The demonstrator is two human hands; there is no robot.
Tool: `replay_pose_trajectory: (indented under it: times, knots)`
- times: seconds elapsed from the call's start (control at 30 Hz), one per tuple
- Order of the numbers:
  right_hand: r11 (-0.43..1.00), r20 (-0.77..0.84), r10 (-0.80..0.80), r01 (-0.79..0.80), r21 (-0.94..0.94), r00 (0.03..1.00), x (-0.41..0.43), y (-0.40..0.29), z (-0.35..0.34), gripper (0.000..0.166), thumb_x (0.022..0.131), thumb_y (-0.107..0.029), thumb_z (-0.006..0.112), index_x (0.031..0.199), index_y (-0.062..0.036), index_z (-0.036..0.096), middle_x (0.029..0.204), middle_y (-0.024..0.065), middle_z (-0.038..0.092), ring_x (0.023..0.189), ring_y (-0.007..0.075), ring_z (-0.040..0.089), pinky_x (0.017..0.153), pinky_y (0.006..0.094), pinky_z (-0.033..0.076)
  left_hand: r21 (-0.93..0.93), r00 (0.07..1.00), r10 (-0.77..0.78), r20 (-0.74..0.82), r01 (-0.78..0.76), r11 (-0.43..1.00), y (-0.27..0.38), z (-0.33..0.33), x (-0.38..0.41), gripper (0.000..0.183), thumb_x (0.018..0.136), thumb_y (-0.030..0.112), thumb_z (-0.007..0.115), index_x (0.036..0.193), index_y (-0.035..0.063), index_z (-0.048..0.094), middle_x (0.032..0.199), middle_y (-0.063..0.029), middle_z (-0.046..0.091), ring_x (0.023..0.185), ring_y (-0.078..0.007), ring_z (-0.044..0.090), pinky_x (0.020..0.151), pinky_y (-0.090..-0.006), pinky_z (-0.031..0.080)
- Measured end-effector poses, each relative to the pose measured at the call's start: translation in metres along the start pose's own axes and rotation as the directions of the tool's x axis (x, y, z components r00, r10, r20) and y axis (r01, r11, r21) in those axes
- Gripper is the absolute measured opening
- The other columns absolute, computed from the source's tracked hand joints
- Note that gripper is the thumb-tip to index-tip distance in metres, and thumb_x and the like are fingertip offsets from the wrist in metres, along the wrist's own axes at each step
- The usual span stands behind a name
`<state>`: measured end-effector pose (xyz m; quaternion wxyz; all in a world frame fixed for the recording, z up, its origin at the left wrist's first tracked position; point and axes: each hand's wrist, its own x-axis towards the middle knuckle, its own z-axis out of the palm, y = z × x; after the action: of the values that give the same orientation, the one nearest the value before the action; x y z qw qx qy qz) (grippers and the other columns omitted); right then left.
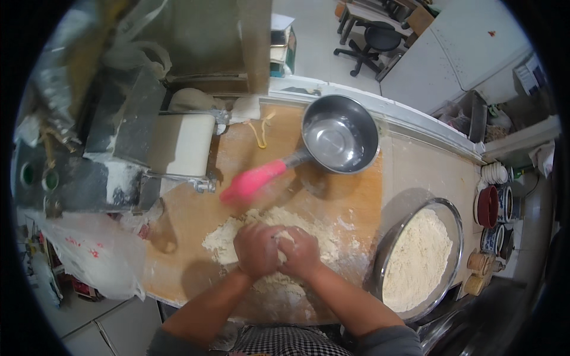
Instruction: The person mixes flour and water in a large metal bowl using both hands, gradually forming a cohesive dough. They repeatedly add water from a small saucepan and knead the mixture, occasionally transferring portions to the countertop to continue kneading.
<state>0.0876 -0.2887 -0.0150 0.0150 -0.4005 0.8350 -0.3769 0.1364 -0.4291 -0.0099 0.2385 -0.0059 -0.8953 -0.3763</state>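
Observation:
My left hand and my right hand meet over a pile of crumbly floury dough on the wooden work board. Both hands are closed around a pale lump of dough, of which only a part shows between them. Beyond the pile rests a steel saucepan, its bottom shiny. Its handle, covered in bright pink, points back towards my left hand. To the right stands a large metal bowl of flour.
On the left is a flour-dusted machine with a white belt. A plastic bag hangs at the board's left edge. A yellow band lies near the back. Several jars and bowls line the far right. Beyond the ledge is an office chair.

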Motion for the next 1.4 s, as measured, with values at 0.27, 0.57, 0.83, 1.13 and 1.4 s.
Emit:
replay_pose_trajectory:
  times: [0.27,0.57,0.83,1.13,1.4]
  knots:
    - [0.991,0.188,0.132,-0.126,-0.045,0.973,-0.015,-0.038,-0.047,0.055,0.072,-0.024,0.073,0.123,-0.0101,0.058,0.139,0.0155,0.045,0.127,0.0388,0.042,0.103,0.0466,0.040,0.051,0.990,-0.090,0.111,0.084,0.995,-0.004,-0.013,0.006,0.024,0.086,0.015,0.049,0.096,0.0006,0.066,0.104,-0.0165,0.063,0.098,-0.0351,0.058,0.090,-0.0436,0.043]
    - [0.790,0.225,0.611,-0.599,-0.126,0.759,0.000,-0.016,-0.009,0.049,0.091,-0.036,0.048,0.129,-0.0051,0.054,0.137,0.0201,0.049,0.129,0.0398,0.040,0.110,0.0563,0.022,0.299,0.748,-0.491,0.446,0.393,0.870,0.040,-0.011,0.032,0.042,0.084,0.019,0.050,0.122,0.0015,0.059,0.118,-0.0208,0.062,0.109,-0.0378,0.057,0.097,-0.0492,0.041]
    - [0.936,-0.137,0.352,-0.348,0.054,0.926,-0.019,-0.020,0.018,0.037,0.077,-0.017,0.056,0.111,-0.0023,0.060,0.119,0.0179,0.057,0.112,0.0382,0.049,0.099,0.0507,0.032,0.164,0.991,-0.108,0.082,0.094,0.982,0.019,-0.009,-0.005,0.018,0.078,0.012,0.053,0.093,0.0071,0.062,0.094,-0.0112,0.064,0.087,-0.0331,0.061,0.075,-0.0444,0.045]
    - [0.964,-0.207,0.263,-0.249,0.092,0.942,0.018,0.025,0.019,0.031,0.070,-0.018,0.060,0.096,-0.0017,0.058,0.087,0.0182,0.055,0.083,0.0387,0.051,0.074,0.0488,0.041,0.011,0.965,-0.221,0.139,0.221,0.975,-0.022,0.007,0.038,0.020,0.090,0.009,0.050,0.075,0.0045,0.062,0.072,-0.0168,0.061,0.068,-0.0366,0.060,0.060,-0.0405,0.046]
    - [0.955,-0.217,0.276,-0.293,-0.053,0.936,0.040,0.022,0.018,0.024,0.081,-0.017,0.058,0.098,-0.0010,0.064,0.096,0.0208,0.064,0.093,0.0403,0.058,0.084,0.0488,0.046,0.285,0.964,-0.160,0.212,0.095,0.954,-0.014,-0.003,0.048,0.025,0.090,0.020,0.047,0.076,0.0050,0.061,0.072,-0.0195,0.061,0.068,-0.0407,0.058,0.071,-0.0499,0.045]
